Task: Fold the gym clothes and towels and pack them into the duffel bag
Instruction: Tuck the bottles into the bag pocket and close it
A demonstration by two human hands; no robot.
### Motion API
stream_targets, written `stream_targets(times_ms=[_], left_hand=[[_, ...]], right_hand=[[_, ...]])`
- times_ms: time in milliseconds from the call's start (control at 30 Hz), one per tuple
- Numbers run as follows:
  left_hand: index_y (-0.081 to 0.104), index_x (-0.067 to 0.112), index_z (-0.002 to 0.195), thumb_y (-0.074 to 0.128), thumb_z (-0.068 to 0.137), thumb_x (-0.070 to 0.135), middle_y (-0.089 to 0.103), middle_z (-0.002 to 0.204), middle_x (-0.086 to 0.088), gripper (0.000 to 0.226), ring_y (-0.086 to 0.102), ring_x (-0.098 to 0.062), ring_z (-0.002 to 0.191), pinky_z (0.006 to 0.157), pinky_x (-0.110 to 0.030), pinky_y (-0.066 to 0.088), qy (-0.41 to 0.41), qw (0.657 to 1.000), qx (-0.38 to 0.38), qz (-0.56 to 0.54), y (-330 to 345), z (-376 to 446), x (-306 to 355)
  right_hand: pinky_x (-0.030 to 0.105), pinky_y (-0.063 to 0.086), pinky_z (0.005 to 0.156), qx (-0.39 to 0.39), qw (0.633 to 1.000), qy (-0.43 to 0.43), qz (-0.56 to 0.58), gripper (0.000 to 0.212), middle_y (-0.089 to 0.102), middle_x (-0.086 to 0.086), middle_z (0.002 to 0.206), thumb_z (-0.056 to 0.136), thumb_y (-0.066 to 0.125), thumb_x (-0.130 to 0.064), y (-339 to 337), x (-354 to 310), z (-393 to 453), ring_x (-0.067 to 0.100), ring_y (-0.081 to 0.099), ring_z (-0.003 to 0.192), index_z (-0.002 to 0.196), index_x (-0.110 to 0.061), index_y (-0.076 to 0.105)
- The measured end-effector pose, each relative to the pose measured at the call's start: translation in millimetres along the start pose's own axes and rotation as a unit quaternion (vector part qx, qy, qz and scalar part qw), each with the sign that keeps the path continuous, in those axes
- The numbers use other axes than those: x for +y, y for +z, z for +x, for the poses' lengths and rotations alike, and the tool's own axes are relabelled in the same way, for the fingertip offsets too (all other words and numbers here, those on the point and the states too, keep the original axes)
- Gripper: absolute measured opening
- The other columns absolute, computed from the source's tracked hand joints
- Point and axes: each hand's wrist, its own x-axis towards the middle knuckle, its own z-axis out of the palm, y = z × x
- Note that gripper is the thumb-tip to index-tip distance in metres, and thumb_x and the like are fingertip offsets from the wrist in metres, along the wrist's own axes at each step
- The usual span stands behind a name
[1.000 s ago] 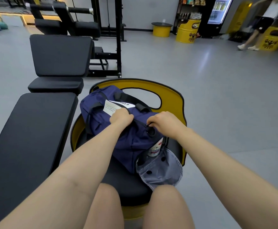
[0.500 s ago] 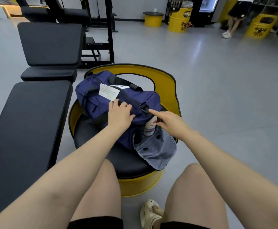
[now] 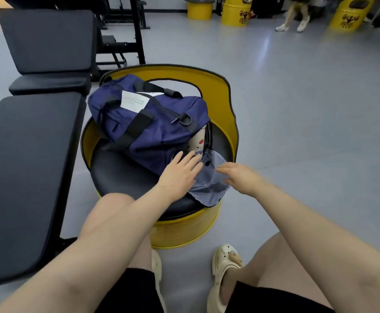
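- Now at the end pocket of the navy-blue fabric duffel bag (image 3: 152, 123), which lies on the black padded seat of a yellow drum-shaped stool (image 3: 125, 177) in front of my knees.
- My left hand (image 3: 180, 172) is open and flat, fingers spread, resting where the bag's near end meets the grey round end flap (image 3: 209, 184). It grips nothing.
- My right hand (image 3: 241, 177) is also open and holds nothing, fingers reaching leftward over the flap; motion blur hides whether they touch it.
- The flap hangs down, open, over the seat edge. A pale printed cup or bottle (image 3: 197, 141) stands in the exposed pocket.
- No loose clothes or towels are visible; my guess is they are already inside, and closing this pocket is the step in hand.
- To do it well: lift the flap with the right hand, pin the bag end with the left so it does not slide on the seat.
- Push the cup fully in first, or the zip could snag on it.
- Find the zip pull before tugging; I cannot see it.
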Motion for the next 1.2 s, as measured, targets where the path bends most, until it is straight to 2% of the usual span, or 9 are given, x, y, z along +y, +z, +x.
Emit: stream_targets(times_ms=[100, 167, 367, 600, 733, 933, 1033, 1133, 1200], left_hand=[[0.013, 0.014, 0.151, 0.042, 0.098, 0.042, 0.007, 0.160, -0.006, 0.067, 0.007, -0.024, 0.147, 0.117, -0.042, 0.010, 0.044, 0.985, -0.166, 0.008, 27.2, -6.7, 25.5], [-0.001, 0.015, 0.152, 0.038, 0.099, 0.043, -0.006, 0.160, -0.004, 0.071, -0.003, -0.023, 0.147, 0.117, -0.040, 0.004, 0.040, 0.975, -0.217, -0.011, 39.2, -7.2, 37.1], [-0.008, 0.014, 0.151, 0.044, 0.098, 0.039, -0.013, 0.159, -0.004, 0.079, -0.004, -0.021, 0.147, 0.118, -0.039, 0.009, 0.052, 0.960, -0.270, -0.044, 69.8, 1.6, 54.5], [-0.009, 0.021, 0.151, 0.041, 0.100, 0.032, -0.019, 0.157, -0.007, 0.073, -0.010, -0.023, 0.147, 0.117, -0.045, 0.001, 0.013, 0.959, -0.279, -0.043, 90.7, 8.6, 75.1], [-0.002, 0.024, 0.152, 0.040, 0.101, 0.021, -0.012, 0.159, -0.007, 0.066, -0.004, -0.024, 0.147, 0.117, -0.046, 0.005, -0.003, 0.963, -0.264, -0.060, 97.8, 12.7, 76.9], [0.040, 0.014, 0.138, 0.034, 0.103, 0.016, 0.026, 0.155, -0.008, 0.036, 0.024, -0.022, 0.142, 0.114, -0.036, 0.017, -0.054, 0.966, -0.180, -0.176, 80.3, 19.3, 77.2], [0.050, 0.011, 0.122, 0.035, 0.101, 0.014, 0.053, 0.131, -0.009, 0.026, 0.048, -0.027, 0.120, 0.096, -0.033, 0.034, -0.095, 0.961, -0.145, -0.215, 67.0, 13.4, 78.7], [0.050, 0.009, 0.107, 0.038, 0.098, 0.009, 0.059, 0.112, -0.010, 0.015, 0.054, -0.032, 0.104, 0.079, -0.040, 0.040, -0.132, 0.950, -0.135, -0.248, 52.8, 8.0, 77.4], [0.049, 0.009, 0.106, 0.039, 0.095, 0.003, 0.059, 0.109, -0.011, 0.015, 0.055, -0.032, 0.100, 0.076, -0.042, 0.042, -0.145, 0.944, -0.128, -0.268, 44.5, 5.9, 73.9]], right_hand=[[0.027, 0.016, 0.114, -0.016, 0.999, -0.027, -0.017, 0.052, 0.027, 0.000, 0.156, 0.099, 0.049, -0.017, 22.7, 7.5, -2.1, 0.018, 0.022, 0.145, 0.148, -0.020, 0.033], [0.029, 0.010, 0.117, -0.038, 0.998, -0.044, -0.036, 0.059, 0.018, -0.001, 0.159, 0.098, 0.051, -0.016, 39.0, 11.7, -1.6, 0.018, 0.013, 0.147, 0.151, -0.021, 0.025], [0.033, 0.000, 0.119, -0.077, 0.993, -0.060, -0.068, 0.080, -0.003, -0.002, 0.161, 0.094, 0.057, -0.023, 75.5, 25.2, 12.1, 0.019, -0.004, 0.148, 0.154, -0.020, 0.003], [0.033, -0.002, 0.119, -0.068, 0.995, -0.053, -0.053, 0.091, -0.011, -0.004, 0.160, 0.092, 0.060, -0.031, 107.1, 28.3, 19.8, 0.019, -0.008, 0.148, 0.153, -0.021, -0.007], [0.032, -0.001, 0.118, -0.037, 0.998, -0.050, -0.033, 0.082, -0.007, -0.004, 0.161, 0.096, 0.053, -0.031, 117.0, 29.4, 17.0, 0.019, -0.005, 0.148, 0.152, -0.022, -0.006], [0.031, 0.001, 0.119, -0.020, 0.998, -0.053, -0.031, 0.071, 0.001, -0.004, 0.161, 0.098, 0.048, -0.033, 110.3, 33.5, 14.9, 0.018, 0.000, 0.149, 0.153, -0.022, 0.005], [0.028, 0.001, 0.119, 0.015, 0.999, -0.036, 0.009, 0.057, 0.012, -0.003, 0.160, 0.101, 0.044, -0.024, 105.6, 37.2, 10.8, 0.017, 0.007, 0.148, 0.152, -0.020, 0.019], [0.027, 0.006, 0.118, 0.066, 0.997, -0.017, 0.038, 0.048, 0.029, 0.000, 0.156, 0.100, 0.042, -0.010, 94.7, 39.3, 7.8, 0.019, 0.020, 0.146, 0.147, -0.017, 0.036], [0.031, 0.019, 0.116, 0.099, 0.994, -0.004, 0.051, 0.042, 0.045, 0.006, 0.146, 0.097, 0.044, -0.003, 81.7, 37.5, 5.4, 0.023, 0.035, 0.139, 0.137, -0.011, 0.050]])
